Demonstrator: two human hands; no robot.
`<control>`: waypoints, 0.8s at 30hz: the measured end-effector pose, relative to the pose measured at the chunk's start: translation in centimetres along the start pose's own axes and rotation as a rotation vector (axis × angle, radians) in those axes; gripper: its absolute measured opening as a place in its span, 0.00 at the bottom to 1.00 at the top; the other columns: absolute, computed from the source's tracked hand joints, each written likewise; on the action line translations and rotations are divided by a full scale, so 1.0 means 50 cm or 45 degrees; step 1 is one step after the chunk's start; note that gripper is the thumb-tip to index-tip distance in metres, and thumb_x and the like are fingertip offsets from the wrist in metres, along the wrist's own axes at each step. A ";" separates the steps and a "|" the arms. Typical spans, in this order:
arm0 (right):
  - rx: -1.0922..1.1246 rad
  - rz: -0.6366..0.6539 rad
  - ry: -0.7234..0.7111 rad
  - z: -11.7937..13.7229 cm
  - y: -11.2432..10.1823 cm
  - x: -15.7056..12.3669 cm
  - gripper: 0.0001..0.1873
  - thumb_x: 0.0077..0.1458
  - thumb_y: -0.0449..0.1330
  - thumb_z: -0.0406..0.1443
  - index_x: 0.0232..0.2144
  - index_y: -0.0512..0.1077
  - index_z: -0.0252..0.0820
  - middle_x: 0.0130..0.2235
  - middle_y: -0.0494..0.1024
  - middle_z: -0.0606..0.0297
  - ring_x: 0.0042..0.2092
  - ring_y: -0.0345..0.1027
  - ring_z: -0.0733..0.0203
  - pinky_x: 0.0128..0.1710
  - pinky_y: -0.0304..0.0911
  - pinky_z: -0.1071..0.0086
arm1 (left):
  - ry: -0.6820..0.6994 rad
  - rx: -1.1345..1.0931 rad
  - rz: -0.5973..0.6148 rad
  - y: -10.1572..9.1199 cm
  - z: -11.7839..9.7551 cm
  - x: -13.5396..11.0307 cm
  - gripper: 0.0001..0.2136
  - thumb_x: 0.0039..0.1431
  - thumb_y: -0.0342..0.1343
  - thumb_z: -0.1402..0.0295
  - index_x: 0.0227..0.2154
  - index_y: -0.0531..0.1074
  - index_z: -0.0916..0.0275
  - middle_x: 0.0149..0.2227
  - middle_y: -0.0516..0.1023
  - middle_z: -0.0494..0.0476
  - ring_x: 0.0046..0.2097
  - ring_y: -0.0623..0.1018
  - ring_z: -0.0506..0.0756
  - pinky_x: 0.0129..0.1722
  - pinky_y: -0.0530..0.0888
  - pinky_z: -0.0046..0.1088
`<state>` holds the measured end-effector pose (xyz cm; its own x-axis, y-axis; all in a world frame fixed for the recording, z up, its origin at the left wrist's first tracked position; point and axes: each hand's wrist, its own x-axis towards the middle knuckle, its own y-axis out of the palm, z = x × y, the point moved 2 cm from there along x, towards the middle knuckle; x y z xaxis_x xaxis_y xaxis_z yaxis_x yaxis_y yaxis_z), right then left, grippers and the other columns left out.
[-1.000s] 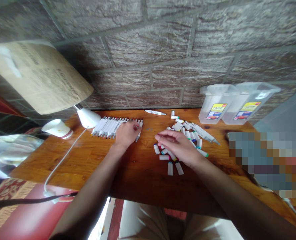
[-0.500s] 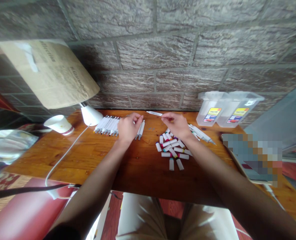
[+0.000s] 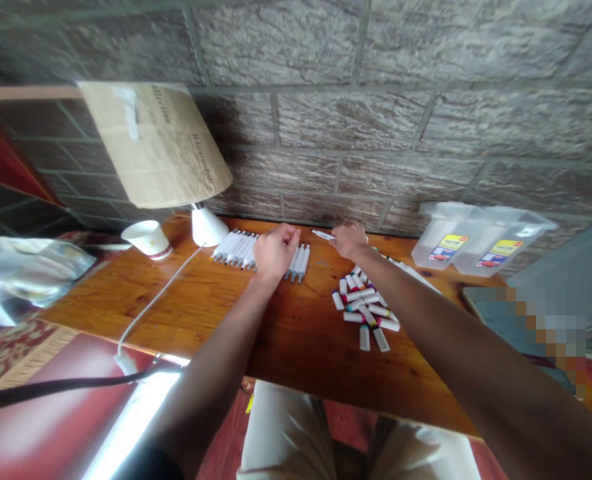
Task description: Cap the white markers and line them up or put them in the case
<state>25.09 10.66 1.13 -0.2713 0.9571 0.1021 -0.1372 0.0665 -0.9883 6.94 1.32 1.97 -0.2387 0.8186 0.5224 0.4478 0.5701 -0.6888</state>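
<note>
A stone-block wall (image 3: 346, 120) rises behind a varnished wooden table (image 3: 301, 353) bearing a paper-shaded lamp (image 3: 159, 157). Right of the lamp, the left hand (image 3: 276, 253) curls over a row of markers (image 3: 233, 248), its grip hidden; farther right, the right hand (image 3: 350, 240) pinches a white marker (image 3: 323, 235) and marker caps (image 3: 359, 294) lie scattered.

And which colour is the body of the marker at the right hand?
The marker is white, shown best in the head view.
</note>
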 end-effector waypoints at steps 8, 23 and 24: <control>0.283 -0.080 -0.163 -0.021 -0.071 -0.078 0.15 0.66 0.56 0.40 0.42 0.81 0.40 0.44 0.84 0.56 0.45 0.77 0.55 0.49 0.66 0.65 | 0.024 -0.724 0.087 0.015 -0.012 -0.004 0.19 0.62 0.56 0.51 0.31 0.78 0.63 0.24 0.74 0.50 0.26 0.69 0.49 0.30 0.65 0.25; 1.777 0.051 -0.285 -0.048 -0.061 -0.296 0.15 0.59 0.65 0.47 0.43 0.80 0.46 0.42 0.83 0.65 0.44 0.75 0.60 0.48 0.69 0.66 | -0.069 -1.583 0.933 0.054 -0.115 -0.085 0.21 0.54 0.67 0.52 0.42 0.82 0.65 0.23 0.70 0.47 0.23 0.61 0.44 0.23 0.57 0.22; 1.778 0.072 -0.289 -0.047 -0.062 -0.296 0.15 0.59 0.64 0.47 0.43 0.80 0.46 0.43 0.83 0.64 0.44 0.75 0.59 0.48 0.69 0.65 | -0.063 -1.557 0.923 0.051 -0.113 -0.083 0.20 0.54 0.67 0.52 0.42 0.82 0.64 0.24 0.71 0.48 0.24 0.63 0.44 0.24 0.58 0.22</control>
<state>31.77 -3.04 2.41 -0.4350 0.8745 0.2146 -0.9002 -0.4276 -0.0822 13.96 -1.00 0.88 0.3437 0.9148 0.2121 0.9264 -0.3672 0.0827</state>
